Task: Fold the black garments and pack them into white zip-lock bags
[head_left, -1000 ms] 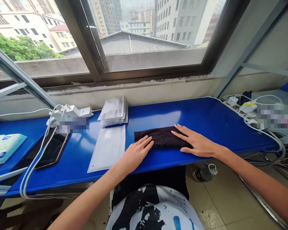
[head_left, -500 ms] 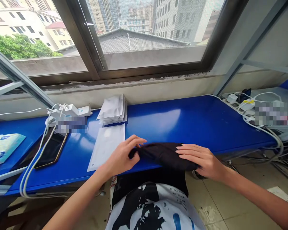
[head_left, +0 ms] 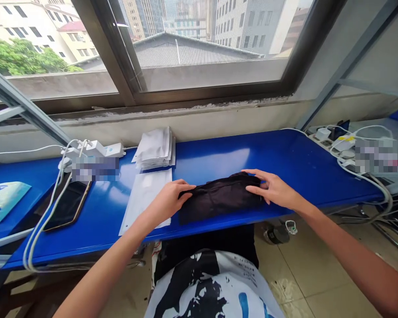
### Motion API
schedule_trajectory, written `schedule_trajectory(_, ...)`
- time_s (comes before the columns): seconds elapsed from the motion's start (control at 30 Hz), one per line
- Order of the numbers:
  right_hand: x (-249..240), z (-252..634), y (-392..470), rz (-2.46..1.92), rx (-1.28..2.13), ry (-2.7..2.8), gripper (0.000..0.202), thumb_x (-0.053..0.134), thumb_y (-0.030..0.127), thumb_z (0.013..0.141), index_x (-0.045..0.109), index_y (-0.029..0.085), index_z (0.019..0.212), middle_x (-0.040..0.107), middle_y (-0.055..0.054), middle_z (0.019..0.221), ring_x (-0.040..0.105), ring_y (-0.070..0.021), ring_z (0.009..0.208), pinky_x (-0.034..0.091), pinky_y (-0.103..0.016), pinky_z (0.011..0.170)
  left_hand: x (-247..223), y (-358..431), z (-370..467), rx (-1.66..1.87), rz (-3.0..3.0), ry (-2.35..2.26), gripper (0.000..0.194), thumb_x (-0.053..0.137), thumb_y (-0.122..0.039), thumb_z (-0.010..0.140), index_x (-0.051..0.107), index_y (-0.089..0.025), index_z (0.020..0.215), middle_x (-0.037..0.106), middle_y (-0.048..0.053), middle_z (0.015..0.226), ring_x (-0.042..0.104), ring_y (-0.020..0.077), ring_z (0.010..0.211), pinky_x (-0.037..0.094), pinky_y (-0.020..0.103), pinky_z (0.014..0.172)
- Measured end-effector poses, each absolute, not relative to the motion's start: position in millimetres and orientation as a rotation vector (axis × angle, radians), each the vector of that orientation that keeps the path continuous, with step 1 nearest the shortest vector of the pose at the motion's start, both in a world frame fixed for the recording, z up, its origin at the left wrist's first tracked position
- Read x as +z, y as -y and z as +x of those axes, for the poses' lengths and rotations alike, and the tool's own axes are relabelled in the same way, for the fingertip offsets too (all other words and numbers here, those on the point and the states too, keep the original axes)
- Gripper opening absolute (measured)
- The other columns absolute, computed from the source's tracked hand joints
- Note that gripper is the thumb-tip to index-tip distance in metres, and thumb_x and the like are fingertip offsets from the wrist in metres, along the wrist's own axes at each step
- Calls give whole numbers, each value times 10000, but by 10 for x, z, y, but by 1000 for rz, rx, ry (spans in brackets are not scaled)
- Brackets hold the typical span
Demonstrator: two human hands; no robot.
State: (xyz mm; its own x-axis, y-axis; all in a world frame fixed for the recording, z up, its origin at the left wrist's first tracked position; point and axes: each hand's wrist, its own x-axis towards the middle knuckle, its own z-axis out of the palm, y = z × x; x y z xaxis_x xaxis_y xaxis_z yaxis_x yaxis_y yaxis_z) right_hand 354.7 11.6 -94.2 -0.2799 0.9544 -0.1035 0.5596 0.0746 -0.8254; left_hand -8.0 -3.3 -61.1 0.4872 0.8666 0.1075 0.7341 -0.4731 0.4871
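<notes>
A folded black cloth (head_left: 219, 198) lies lengthwise along the front of the blue table (head_left: 285, 163); what kind of item it is cannot be made out. Its upper left corner is pinched between the thumb and fingers of my left hand (head_left: 174, 196). At the other end, my right hand (head_left: 273, 187) grips the top right edge, thumb in front and fingers behind. To the left of the cloth, a flat white plastic bag (head_left: 141, 194) sits partly behind my left wrist. Behind that bag rises a stack of similar white bags (head_left: 154, 148).
On the left are a phone (head_left: 68, 203), a power strip with chargers (head_left: 99, 149), white cables (head_left: 49, 212) and a tissue pack (head_left: 6, 201). More chargers and cables (head_left: 346, 141) crowd the right end. Grey metal posts (head_left: 36, 115) flank the table. A bottle (head_left: 277, 235) stands on the floor.
The cloth has moved away from my body, from the table's edge onto the tabletop, and lies flatter and straighter. Both hands have moved forward with it, and the floor bottle has come into clearer view.
</notes>
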Motion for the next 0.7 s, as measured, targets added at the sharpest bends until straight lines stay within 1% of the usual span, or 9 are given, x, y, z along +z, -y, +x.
schedule_trajectory(0.07,-924,3585,-132,-1511,939,1917,579,665,609,898,715,192,1297,752,-47,750,603,-182,483,510,-328,499,-616,43,-115,497,2384,-1377,347,481,-264,1032,751,-191,1238,783,82,1108,742,260,986,575,364,877)
schedule_trajectory(0.13,-891,3591,-134,-1470,671,1963,474,648,597,918,791,190,1114,765,-70,805,652,-206,589,536,-351,607,-611,52,-154,505,2408,-1389,351,449,-285,1050,729,-191,1239,784,77,1122,737,265,1020,570,367,882)
schedule_trajectory(0.27,-775,3554,-134,-1267,349,2113,444,573,586,984,798,240,1148,769,-70,932,615,-191,639,515,-367,687,-577,84,-225,533,2487,-1348,335,432,-310,1062,739,-187,1006,753,83,1105,709,237,979,546,353,864)
schedule_trajectory(0.33,-710,3537,-153,-1189,398,2136,430,564,593,990,812,244,1036,765,-66,922,630,-197,688,514,-360,705,-546,116,-270,524,2526,-1356,357,413,-299,1066,721,-187,924,739,79,1009,684,224,904,530,337,797)
schedule_trajectory(0.4,-667,3516,-203,-1209,544,2073,445,582,613,972,793,226,915,756,-62,879,638,-200,703,517,-345,685,-516,150,-326,517,2547,-1363,350,398,-278,1068,717,-193,950,729,67,931,665,221,869,513,326,760)
schedule_trajectory(0.5,-681,3452,-353,-1319,730,2046,476,591,644,945,759,206,869,741,-61,835,620,-196,674,507,-329,628,-505,168,-406,461,2554,-1386,324,419,-265,1060,738,-207,1052,744,64,939,673,233,907,515,327,765)
schedule_trajectory(0.57,-733,3384,-485,-1337,680,2133,484,576,646,939,748,205,841,752,-82,895,647,-220,755,517,-340,678,-522,152,-417,345,2597,-1459,310,453,-229,1032,761,-205,1023,742,77,918,670,261,930,518,340,747)
schedule_trajectory(0.63,-779,3314,-604,-1323,630,2208,471,567,635,934,754,207,875,760,-105,1001,677,-247,876,524,-349,746,-545,126,-358,229,2657,-1543,316,459,-166,1002,771,-192,955,725,92,888,662,278,926,517,350,727)
schedule_trajectory(0.7,-785,3258,-680,-1341,710,2255,474,595,636,911,764,205,1010,757,-110,1057,688,-250,929,522,-337,756,-566,97,-222,222,2710,-1590,304,462,-165,1009,765,-177,996,719,106,941,661,276,955,530,356,756)
